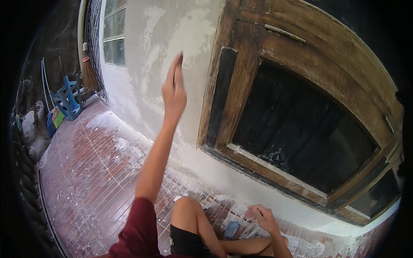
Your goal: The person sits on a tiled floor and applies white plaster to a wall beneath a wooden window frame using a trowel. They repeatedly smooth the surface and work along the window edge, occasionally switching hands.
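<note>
My left hand [174,95] is raised in front of the grey-white patched wall [148,51], fingers stretched upward and held close. A thin dark piece [181,56] shows edge-on at the fingertips; its kind cannot be made out. Low beside the wall, my right hand [264,218] hangs over my bent leg with its fingers loosely curved and apart, and nothing shows in it. On the floor near that hand lies a flat blue piece [231,229].
A worn wooden window frame [247,81] with dark glass fills the right. Reddish tiles [94,172] are strewn with white dust and flakes. At the far left stand a blue plastic stool [69,99] and a broom [88,71], near a glass-block window [114,36].
</note>
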